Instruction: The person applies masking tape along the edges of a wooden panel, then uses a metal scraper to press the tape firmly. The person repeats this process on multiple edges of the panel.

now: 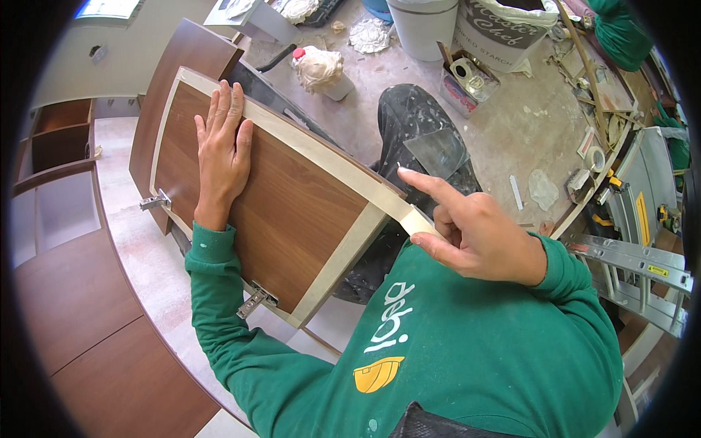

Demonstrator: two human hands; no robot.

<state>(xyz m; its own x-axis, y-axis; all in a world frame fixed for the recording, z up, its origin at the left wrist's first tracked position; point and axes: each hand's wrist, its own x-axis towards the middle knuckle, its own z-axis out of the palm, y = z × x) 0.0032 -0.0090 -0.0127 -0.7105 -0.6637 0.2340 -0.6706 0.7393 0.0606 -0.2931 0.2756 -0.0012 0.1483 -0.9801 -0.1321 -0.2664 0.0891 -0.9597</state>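
Green sweatshirt [482, 350] nearest, filling the lower centre and lower right of the frame. Right hand [485, 233], right of centre: index finger extended, thumb and curled fingers grasping the loose end of a pale tape strip [314, 157]; exact contact partly hidden. Strip follows the panel's upper edge and runs past its right corner to the hand.

Brown wood-grain panel [292, 226], left of centre, lies tilted, pale bands along its borders. Left hand [223, 146] rests on it palm down, fingers straight, grasping nothing. Two metal hinges [254, 301] project beyond its lower-left edge. Dark-trousered knee [416, 117] stands just beyond the upper-right edge; second brown panel [190, 58] shows behind, upper left.

Curved brown cabinet [84, 292] occupies the left side; a strip of pale floor separates it from the panel. Stained floor [504, 160] gives room right of the knee, bounded by a metal ladder [631, 266] at right and, at top, a small box [458, 95], white bucket [423, 29] and sack [504, 36]. Pale wall [58, 69], upper left, farthest.
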